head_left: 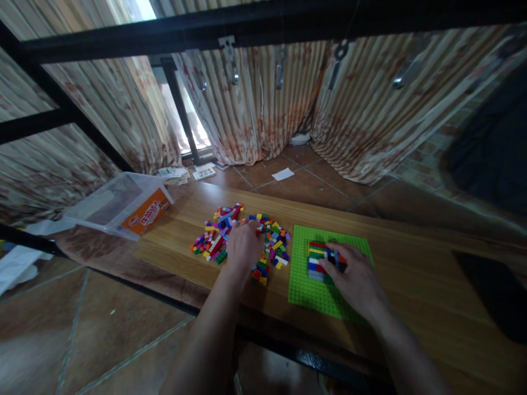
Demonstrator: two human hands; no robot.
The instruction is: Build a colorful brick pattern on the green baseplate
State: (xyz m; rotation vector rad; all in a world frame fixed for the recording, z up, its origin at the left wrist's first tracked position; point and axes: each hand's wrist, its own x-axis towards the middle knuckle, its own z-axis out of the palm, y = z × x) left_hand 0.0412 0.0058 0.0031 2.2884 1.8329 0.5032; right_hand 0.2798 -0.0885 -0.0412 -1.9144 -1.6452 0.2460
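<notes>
My left hand (244, 243) reaches into a loose pile of small coloured toy bricks (275, 244). Its fingers are apart and bent down over the bricks, with the tips partly hidden. On the green baseplate (300, 285) sits a block of stacked bricks (316, 262) in red, yellow, green, white, blue and grey rows. My right hand (357, 274) rests over the right side of that block. Its thumb and index finger close around bricks there, one of them dark; the hand covers much of what they grip.
A clear plastic box (111, 203) with an orange label stands at the left end of the wooden table (185, 203). A black flat object (489, 291) lies at the right. Black metal bars (263, 30) cross above, before striped curtains (255, 109). Papers (283, 174) lie on the tiled floor.
</notes>
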